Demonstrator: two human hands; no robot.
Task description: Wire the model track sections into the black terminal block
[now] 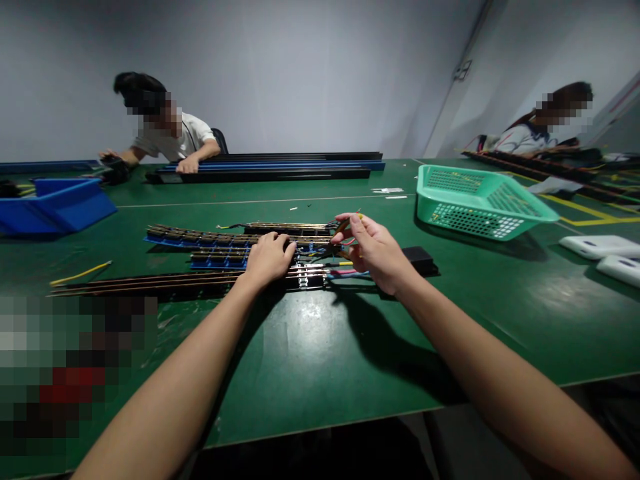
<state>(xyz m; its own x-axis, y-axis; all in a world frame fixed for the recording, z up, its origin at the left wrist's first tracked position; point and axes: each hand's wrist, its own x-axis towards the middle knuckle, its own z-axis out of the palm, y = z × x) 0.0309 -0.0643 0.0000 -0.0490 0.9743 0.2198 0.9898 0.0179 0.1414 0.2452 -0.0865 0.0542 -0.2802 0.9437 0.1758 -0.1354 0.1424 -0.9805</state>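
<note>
In the head view several long dark rail strips with metal rods [150,283] lie side by side across the green table. My left hand [270,259] rests flat on them near their right end, fingers spread. My right hand [369,248] is closed around small pliers [331,251], whose dark jaws point left toward the strips' wired end. Pink and blue wires [347,273] run from that end toward a black box [421,260], partly behind my right hand. Blue-based strips [215,259] lie beyond the nearest strip.
A green basket [465,217] stands at the right, with white devices [597,247] nearer the right edge. The blue bin [65,208] is at the left. Across the table a person [190,133] touches long black bars [280,175]; another person [530,137] sits far right.
</note>
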